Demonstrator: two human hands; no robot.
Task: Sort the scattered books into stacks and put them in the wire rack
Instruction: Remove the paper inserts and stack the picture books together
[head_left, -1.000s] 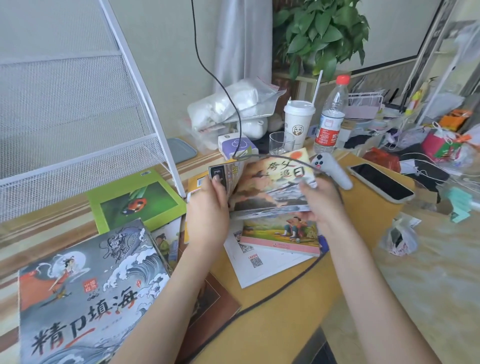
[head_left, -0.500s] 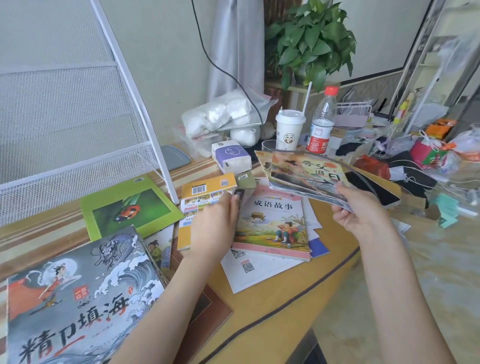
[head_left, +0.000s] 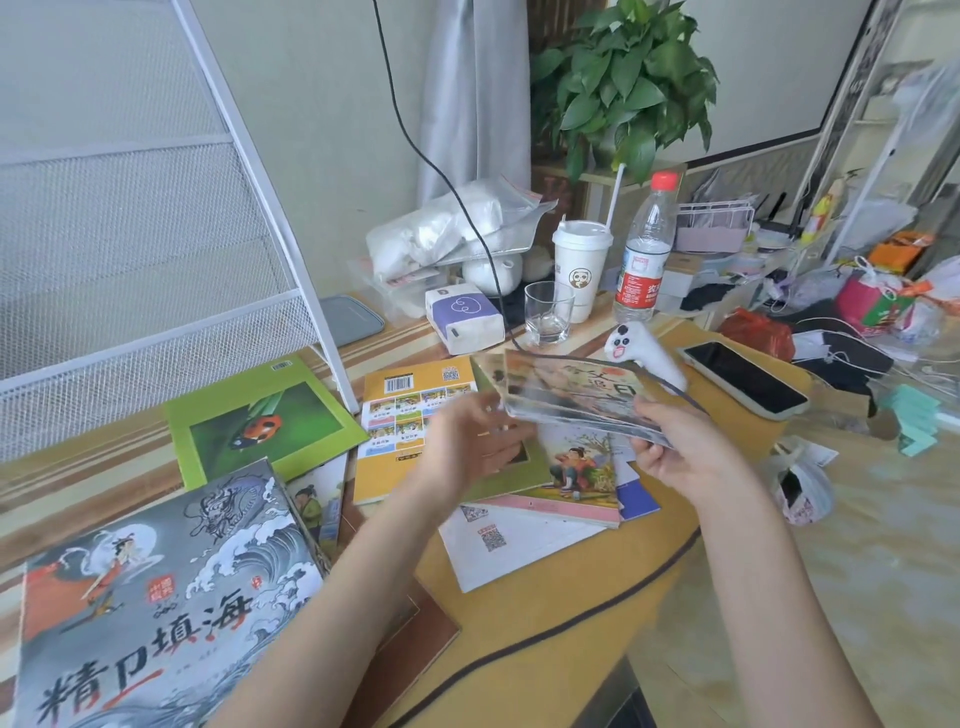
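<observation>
Half a second ago the left hand (head_left: 470, 452) lay flat on the yellow book (head_left: 410, 415); now it has lifted off and sits blurred just left of the thin stack (head_left: 576, 400), fingers spread apart and gripping nothing. The right hand (head_left: 675, 452) still clamps that stack by its near right corner, thumb on top and fingers beneath, holding it above the table (head_left: 545, 613), and it has come back closer to the left hand. The top cover reads partly 日; the rest is too blurred to make out. Below it lies a book with a seated figure (head_left: 576, 473), over white sheets with a QR code (head_left: 498, 540). The yellow book shows a barcode and a grid of small pictures. A green ladybird book (head_left: 260, 421) rests at the foot of the white wire rack (head_left: 156, 291), whose mesh shelves rise at the left. Nearest the camera the big grey wave book (head_left: 156, 597) reads 精卫填海. Behind stand a glass (head_left: 548, 312), a panda-logo cup (head_left: 581, 267) with a straw, a red-capped bottle (head_left: 647, 249) with a red label, a tissue box (head_left: 465, 317), a phone (head_left: 743, 379) and a potted plant (head_left: 623, 83). The table is yellow-brown with a dark edge line, the room cluttered at the right.
</observation>
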